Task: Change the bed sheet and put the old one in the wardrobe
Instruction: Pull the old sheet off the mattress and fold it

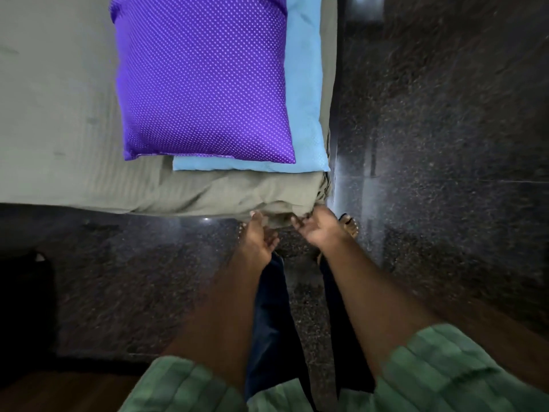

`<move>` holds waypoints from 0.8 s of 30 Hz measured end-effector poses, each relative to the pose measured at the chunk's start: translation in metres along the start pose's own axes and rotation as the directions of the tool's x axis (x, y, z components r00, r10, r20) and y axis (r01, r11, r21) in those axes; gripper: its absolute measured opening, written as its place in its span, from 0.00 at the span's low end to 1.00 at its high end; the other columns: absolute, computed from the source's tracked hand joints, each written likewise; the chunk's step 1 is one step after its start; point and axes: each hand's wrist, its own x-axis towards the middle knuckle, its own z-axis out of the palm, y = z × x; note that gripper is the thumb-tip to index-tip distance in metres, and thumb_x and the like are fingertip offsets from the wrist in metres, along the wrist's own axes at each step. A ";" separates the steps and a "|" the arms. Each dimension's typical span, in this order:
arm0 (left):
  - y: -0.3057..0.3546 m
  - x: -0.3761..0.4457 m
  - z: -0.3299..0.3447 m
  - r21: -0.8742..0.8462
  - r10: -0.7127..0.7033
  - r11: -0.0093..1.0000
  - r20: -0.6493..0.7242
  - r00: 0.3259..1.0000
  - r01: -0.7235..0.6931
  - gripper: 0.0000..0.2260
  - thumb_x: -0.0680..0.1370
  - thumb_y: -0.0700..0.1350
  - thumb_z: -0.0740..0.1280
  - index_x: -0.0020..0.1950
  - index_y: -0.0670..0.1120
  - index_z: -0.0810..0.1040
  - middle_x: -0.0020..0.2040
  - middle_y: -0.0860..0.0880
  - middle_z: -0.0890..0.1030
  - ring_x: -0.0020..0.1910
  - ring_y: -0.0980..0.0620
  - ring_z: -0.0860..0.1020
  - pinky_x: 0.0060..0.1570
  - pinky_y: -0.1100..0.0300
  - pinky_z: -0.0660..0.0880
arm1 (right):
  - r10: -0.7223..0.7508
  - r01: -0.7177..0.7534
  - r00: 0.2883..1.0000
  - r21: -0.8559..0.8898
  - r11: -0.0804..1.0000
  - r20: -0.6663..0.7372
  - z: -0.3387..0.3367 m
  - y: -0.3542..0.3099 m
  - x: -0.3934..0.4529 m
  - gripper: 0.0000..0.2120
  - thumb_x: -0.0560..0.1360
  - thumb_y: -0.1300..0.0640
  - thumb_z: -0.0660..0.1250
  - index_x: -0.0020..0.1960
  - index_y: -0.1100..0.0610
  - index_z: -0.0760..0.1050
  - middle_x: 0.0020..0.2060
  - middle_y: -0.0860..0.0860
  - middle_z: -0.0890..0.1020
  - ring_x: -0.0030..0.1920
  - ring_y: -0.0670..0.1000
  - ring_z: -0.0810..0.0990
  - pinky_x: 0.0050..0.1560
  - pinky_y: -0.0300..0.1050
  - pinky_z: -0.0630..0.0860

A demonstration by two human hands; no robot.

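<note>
Your left hand (258, 233) is at the near corner of the bed (44, 114). Its fingers reach up to the hanging edge of the sheet (222, 194), but the picture is too blurry to tell if they hold it. Your right hand (319, 226) is just beside it, at the very corner of the bed. Its fingers are curled into the bunched sheet there and seem to grip it.

The gray-green sheet covers the bed and hangs over its near edge, wrinkled at the corner. A purple pillow (202, 78) with small white dots lies on the bed past your hands. It rests on a blue pillow (306, 114), which sticks out along the bed's right side.

Below the bed's corner you can see your feet (350, 226) on the dark speckled floor (445, 144). Your sleeves (445, 376) are green.
</note>
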 end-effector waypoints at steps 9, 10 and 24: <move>0.025 0.010 0.013 -0.272 -0.079 0.960 -0.017 0.997 0.072 0.13 0.85 0.45 0.61 0.40 0.49 0.73 0.31 0.53 0.73 0.30 0.55 0.69 0.35 0.63 0.69 | -0.178 0.168 0.983 -0.541 0.824 0.035 -0.019 -0.026 -0.013 0.11 0.80 0.67 0.56 0.48 0.55 0.73 0.37 0.54 0.78 0.32 0.50 0.75 0.24 0.37 0.71; 0.026 0.012 0.015 -0.317 -0.044 0.948 -0.026 0.999 0.034 0.13 0.86 0.44 0.60 0.41 0.49 0.74 0.30 0.53 0.76 0.28 0.55 0.72 0.32 0.63 0.70 | -0.260 0.215 0.966 -0.537 0.816 -0.009 -0.013 -0.023 -0.009 0.10 0.79 0.66 0.60 0.44 0.55 0.75 0.37 0.54 0.80 0.34 0.52 0.77 0.25 0.36 0.73; 0.030 -0.014 -0.003 -0.695 0.112 0.712 0.258 0.960 0.103 0.15 0.86 0.49 0.58 0.59 0.43 0.81 0.49 0.44 0.87 0.43 0.44 0.87 0.36 0.51 0.84 | -0.088 0.041 0.991 0.401 0.915 0.100 0.024 -0.010 -0.031 0.14 0.78 0.50 0.67 0.57 0.56 0.84 0.58 0.56 0.86 0.61 0.58 0.83 0.63 0.54 0.80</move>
